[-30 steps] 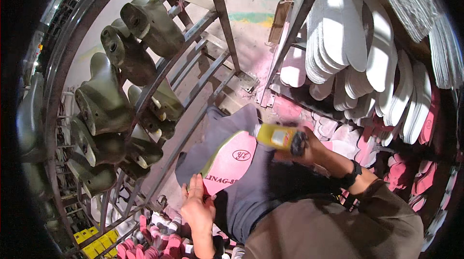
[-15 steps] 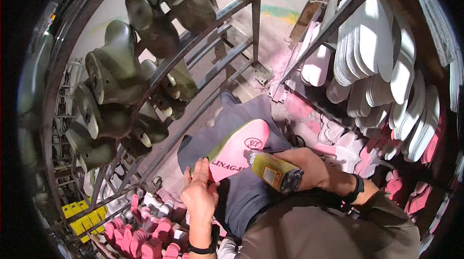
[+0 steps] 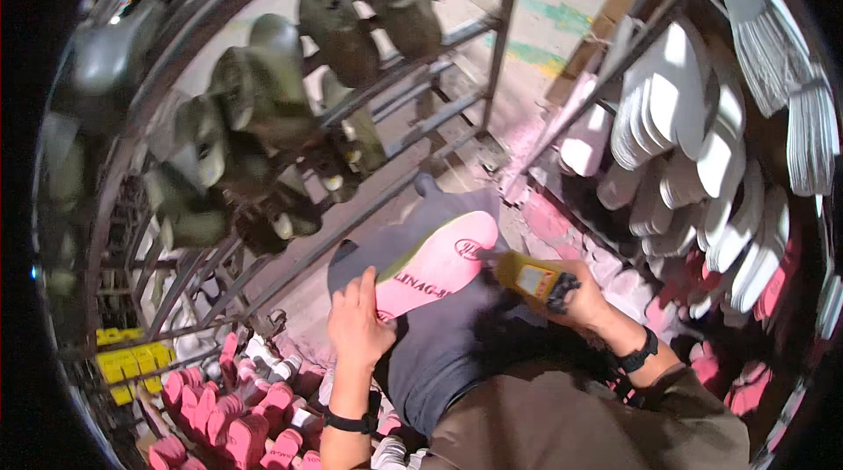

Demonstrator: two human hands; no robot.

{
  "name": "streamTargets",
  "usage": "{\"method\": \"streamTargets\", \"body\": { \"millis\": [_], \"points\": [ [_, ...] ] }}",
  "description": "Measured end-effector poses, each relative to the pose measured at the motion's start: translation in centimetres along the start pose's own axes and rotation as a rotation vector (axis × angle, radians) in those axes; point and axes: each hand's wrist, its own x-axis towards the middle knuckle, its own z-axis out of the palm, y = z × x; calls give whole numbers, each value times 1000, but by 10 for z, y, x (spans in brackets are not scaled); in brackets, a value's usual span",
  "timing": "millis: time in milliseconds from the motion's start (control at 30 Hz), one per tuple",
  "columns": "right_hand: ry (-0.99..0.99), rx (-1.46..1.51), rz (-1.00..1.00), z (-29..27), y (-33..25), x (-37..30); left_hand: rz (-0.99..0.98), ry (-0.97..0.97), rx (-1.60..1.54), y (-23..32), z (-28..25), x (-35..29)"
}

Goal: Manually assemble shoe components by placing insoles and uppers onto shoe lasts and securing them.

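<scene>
On my lap, over dark cloth, lies a pink insole (image 3: 430, 272) with dark printing, its wider end pointing up and right. An olive-green edge of a shoe last (image 3: 406, 257) shows along its left side. My left hand (image 3: 358, 322) is closed on the narrower lower end, fingers over the edge and thumb out of sight. My right hand (image 3: 587, 299) is wrapped round a yellow hand-held power tool (image 3: 527, 277) with a black end; its exact kind is unclear. The tool's narrow nose is at the insole's right edge near the wide end; whether they touch, I cannot tell.
A metal rack (image 3: 421, 132) carrying several olive-green shoe lasts (image 3: 329, 27) stands at the left and ahead. Stacked white insoles (image 3: 663, 101) hang at the right. Lower left are piled pink-soled lasts (image 3: 246, 435) and yellow blocks (image 3: 132, 365).
The tool has shifted up and right along the insole, toward the edge of its wide end. My left hand stays at the narrow end. The whole view has shifted with my head.
</scene>
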Motion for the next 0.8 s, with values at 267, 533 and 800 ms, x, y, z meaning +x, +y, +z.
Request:
{"method": "streamTargets", "body": {
  "millis": [267,533,800],
  "points": [
    [164,-62,29,7,-6,-3,-706,-81,-1660,-33,32,-98],
    [174,-67,153,12,-26,8,-326,762,-2171,-74,-9,-111],
    [200,3,178,17,-5,-2,-144,574,-2366,-169,-87,20]
  ]
}}
